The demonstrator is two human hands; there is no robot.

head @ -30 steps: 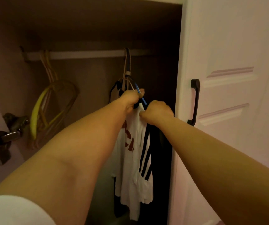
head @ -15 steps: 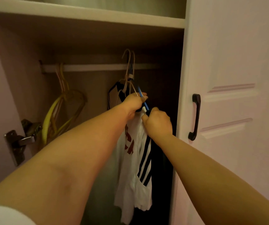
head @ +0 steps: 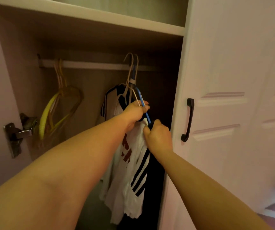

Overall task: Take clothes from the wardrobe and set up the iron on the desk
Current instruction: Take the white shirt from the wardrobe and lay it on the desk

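The head view shows the left hand [head: 136,112] gripping the blue hanger [head: 144,106] and the right hand [head: 157,136] pinching the white shirt [head: 133,171] near the rail's [head: 92,65] right end, so steady the hanger and slide the shoulder off gently.

Shirt [head: 131,178] hangs on rail [head: 92,65] just below left hand [head: 134,112] fingers; right hand [head: 157,136] just right-below; spare hangers [head: 57,107] well left; door handle [head: 187,120] right.

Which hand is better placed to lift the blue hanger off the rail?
Probably the left hand: its fingers already curl round the blue hanger just under the hook. The right hand sits lower, pinching the white shirt.
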